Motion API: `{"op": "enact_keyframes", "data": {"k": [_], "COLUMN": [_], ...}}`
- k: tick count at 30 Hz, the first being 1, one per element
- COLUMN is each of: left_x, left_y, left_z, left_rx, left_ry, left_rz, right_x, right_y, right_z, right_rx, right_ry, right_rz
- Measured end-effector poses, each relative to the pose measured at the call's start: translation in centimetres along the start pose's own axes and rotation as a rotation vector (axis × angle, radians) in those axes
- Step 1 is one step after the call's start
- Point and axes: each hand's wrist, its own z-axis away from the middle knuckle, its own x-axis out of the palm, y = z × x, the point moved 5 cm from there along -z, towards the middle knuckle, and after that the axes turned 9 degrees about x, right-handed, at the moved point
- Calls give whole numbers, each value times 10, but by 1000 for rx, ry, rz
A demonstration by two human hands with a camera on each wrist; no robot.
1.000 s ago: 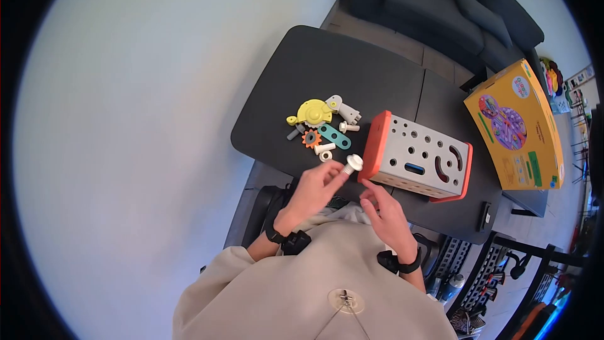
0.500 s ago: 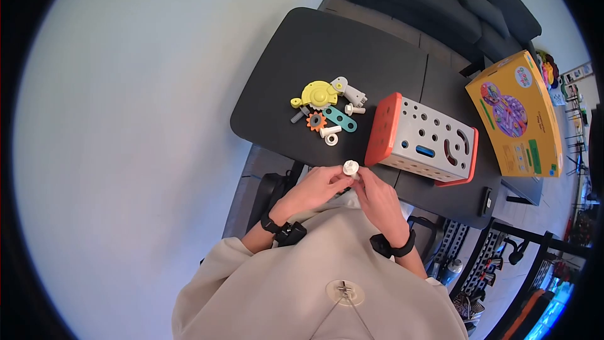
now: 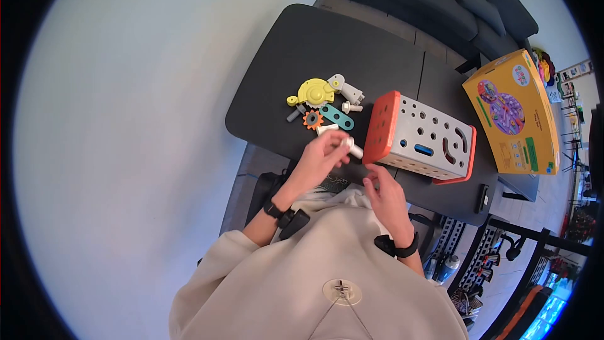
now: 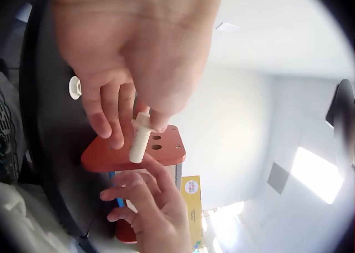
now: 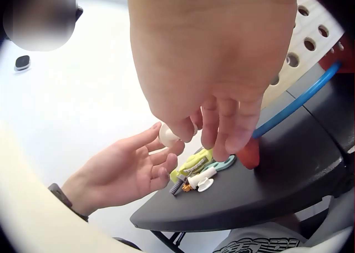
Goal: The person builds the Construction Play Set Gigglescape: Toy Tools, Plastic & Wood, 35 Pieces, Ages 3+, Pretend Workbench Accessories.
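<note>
My left hand [image 3: 316, 160] pinches a white plastic bolt [image 3: 353, 149] by its head, between thumb and fingertips. In the left wrist view the bolt's threaded shank [image 4: 140, 146] points down, towards my other hand. My right hand [image 3: 388, 208] is beside it with loosely bent fingers and holds nothing. The toolbox [image 3: 425, 135], grey with holes and orange ends, stands just beyond my right hand. Behind my left fingers lies another white bolt [image 3: 327, 129], partly covered. A white nut [image 4: 74, 88] shows on the table in the left wrist view.
On the black table [image 3: 277, 56] lie a yellow round part [image 3: 316, 91], a grey piece [image 3: 349, 91], a teal strip [image 3: 338, 117], an orange gear [image 3: 313, 119], a grey bolt [image 3: 294, 113] and a white bolt [image 3: 351, 107]. A yellow carton [image 3: 513, 116] stands right; a sofa [image 3: 434, 6] is behind.
Half a second ago both hands met at the bolt. Now the right hand has drawn away to the right, and the left has moved up with the bolt, its shank turned right.
</note>
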Motion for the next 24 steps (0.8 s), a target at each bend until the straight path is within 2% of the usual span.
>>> {"op": "enact_keyframes", "data": {"k": [2,6,8,10,12,13,15,16,18,24], "left_x": [1,12,17,22,25,26,26,26,25,28], "left_y": [6,-1,-2,-4,-6,-5,-5,-5,-5,-3], "left_z": [-22,-60,-70,-76,-83,-85,-88,-89,-91,-96], "left_rx": [52,150,166,139,160,180,184,189,191,234], "left_ry": [43,111,130,104,104,109,99,90,79,56], "left_rz": [2,140,181,170,140,108,93,77,70,-22], "right_x": [-3,-10,-9,-12,-13,-13,-13,-13,-12,-14], "right_y": [20,69,102,108,105,106,103,104,104,115], "right_z": [0,1,0,3,7,7,8,7,5,4], "right_rx": [18,162,337,383,464,466,396,395,313,283], "right_ry": [-6,-4,-29,-75,-29,-28,-55,-55,-111,-71], "right_rz": [9,-143,-531,-603,-943,-943,-1330,-1331,-1504,-1516]}}
